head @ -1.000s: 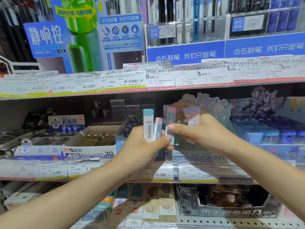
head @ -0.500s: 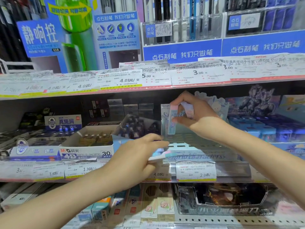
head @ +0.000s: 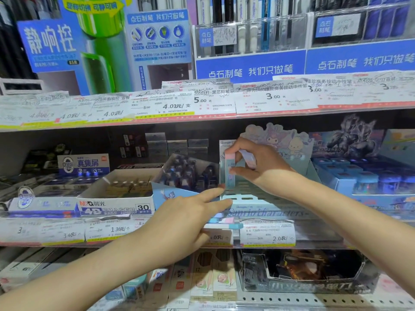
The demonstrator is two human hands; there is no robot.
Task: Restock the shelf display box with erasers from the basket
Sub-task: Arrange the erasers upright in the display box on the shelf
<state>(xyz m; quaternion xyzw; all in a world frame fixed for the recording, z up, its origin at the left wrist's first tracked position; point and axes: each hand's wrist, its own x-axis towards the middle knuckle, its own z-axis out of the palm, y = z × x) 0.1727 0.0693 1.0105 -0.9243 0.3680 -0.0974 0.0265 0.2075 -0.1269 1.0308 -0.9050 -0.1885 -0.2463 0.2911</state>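
Note:
The light-blue display box point(head: 265, 208) with cartoon characters on its back card sits on the middle shelf. My right hand point(head: 258, 166) pinches a pink-and-blue eraser point(head: 230, 170) upright at the box's left end, with a pale second eraser point(head: 248, 158) tucked under its fingers. My left hand point(head: 186, 223) is lower, in front of the box's front left corner, holding several pastel erasers point(head: 222, 222) flat under its fingers. The box's slotted floor point(head: 249, 194) shows bare. No basket is in view.
A white 4B eraser box point(head: 116, 204) stands left of the display box, and a dark tilted box point(head: 190, 173) between them. Blue boxed goods point(head: 368, 176) fill the right. Price tags point(head: 267, 232) line the shelf edge. More boxes sit on the shelf below.
My right hand took erasers from the left and carried them up into the box's left end. My left hand dropped with its remaining erasers, turning them flat by the box front.

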